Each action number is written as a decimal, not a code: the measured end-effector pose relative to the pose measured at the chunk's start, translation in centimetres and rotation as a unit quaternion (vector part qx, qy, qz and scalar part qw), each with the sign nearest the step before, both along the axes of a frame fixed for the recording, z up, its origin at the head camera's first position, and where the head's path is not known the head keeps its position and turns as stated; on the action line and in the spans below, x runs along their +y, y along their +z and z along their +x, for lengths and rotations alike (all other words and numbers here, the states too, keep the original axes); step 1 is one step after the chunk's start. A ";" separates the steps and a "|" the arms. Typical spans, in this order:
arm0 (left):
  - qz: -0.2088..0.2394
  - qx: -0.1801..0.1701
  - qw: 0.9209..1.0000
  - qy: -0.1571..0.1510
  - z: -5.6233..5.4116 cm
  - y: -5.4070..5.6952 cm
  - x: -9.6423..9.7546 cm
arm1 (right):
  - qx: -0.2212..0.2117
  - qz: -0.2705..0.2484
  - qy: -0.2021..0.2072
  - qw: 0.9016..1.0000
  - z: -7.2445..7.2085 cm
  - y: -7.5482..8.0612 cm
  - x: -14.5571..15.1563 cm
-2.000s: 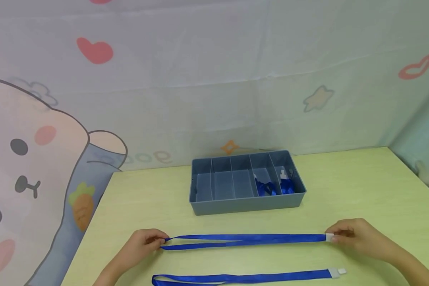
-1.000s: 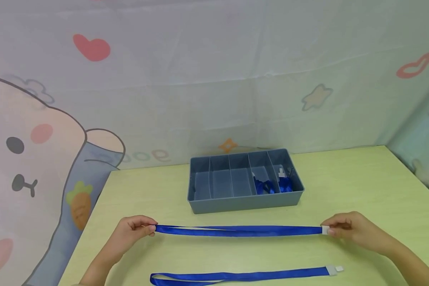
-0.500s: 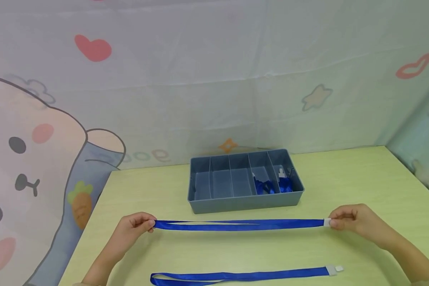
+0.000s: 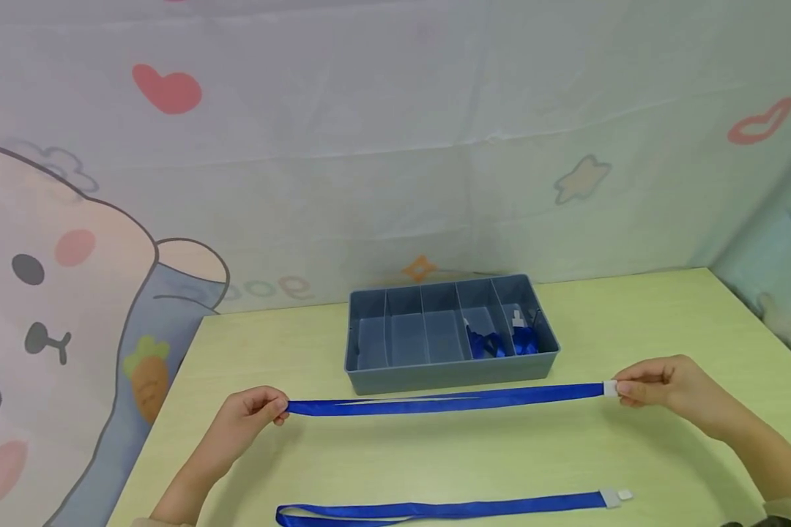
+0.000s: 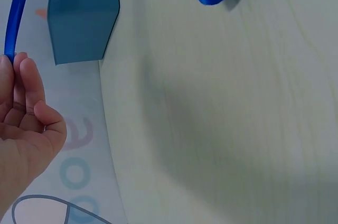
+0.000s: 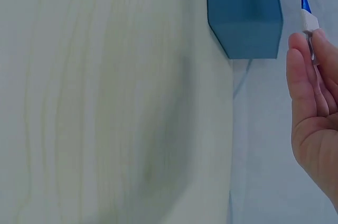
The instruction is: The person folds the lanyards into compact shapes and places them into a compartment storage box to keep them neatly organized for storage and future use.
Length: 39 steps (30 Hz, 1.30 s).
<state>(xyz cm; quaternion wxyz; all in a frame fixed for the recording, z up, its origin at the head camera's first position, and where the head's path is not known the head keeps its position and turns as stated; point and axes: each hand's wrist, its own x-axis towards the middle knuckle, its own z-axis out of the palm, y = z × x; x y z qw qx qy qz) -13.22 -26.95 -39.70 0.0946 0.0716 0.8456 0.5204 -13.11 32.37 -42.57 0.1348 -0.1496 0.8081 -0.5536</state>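
Observation:
A blue lanyard (image 4: 435, 402) is stretched sideways above the table, in front of the organizer tray. My left hand (image 4: 250, 417) pinches its looped end between thumb and fingers; the left wrist view shows the strap (image 5: 17, 12) rising from those fingertips. At the other end my right hand (image 4: 672, 391) pinches the white plastic end piece (image 4: 610, 388), whose tip is hidden by the fingers. In the right wrist view the white piece (image 6: 309, 20) stands at the thumb and fingertips. A second blue lanyard (image 4: 474, 508) lies flat on the table nearer the front, its white clip end to the right.
The grey-blue tray (image 4: 448, 375) with a row of compartments stands at the back middle of the table. Its two right compartments hold folded blue lanyards (image 4: 524, 340). Behind the pale table (image 4: 270, 351) hangs a printed cloth (image 4: 382, 146).
Both hands have lifted the lanyard and carried it away from the front, toward the tray. It is drawn straighter, its right end now higher. The lanyard on the table has stayed put.

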 end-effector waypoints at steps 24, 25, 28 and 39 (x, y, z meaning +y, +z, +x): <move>-0.046 0.006 0.998 0.030 -1.3 3.1 1.4 | 0.015 -0.021 -0.064 0.998 -2.3 2.0 0.9; -0.047 0.007 0.998 0.030 -1.4 3.2 1.5 | 0.015 -0.025 -0.071 0.997 -2.4 2.2 0.9; -0.048 0.008 0.998 0.030 -1.7 3.6 1.7 | 0.017 -0.055 -0.070 0.996 -2.9 2.6 1.2; -0.034 -0.020 0.999 0.000 -2.7 5.8 2.9 | 0.007 -0.166 -0.050 0.985 -3.6 4.7 3.0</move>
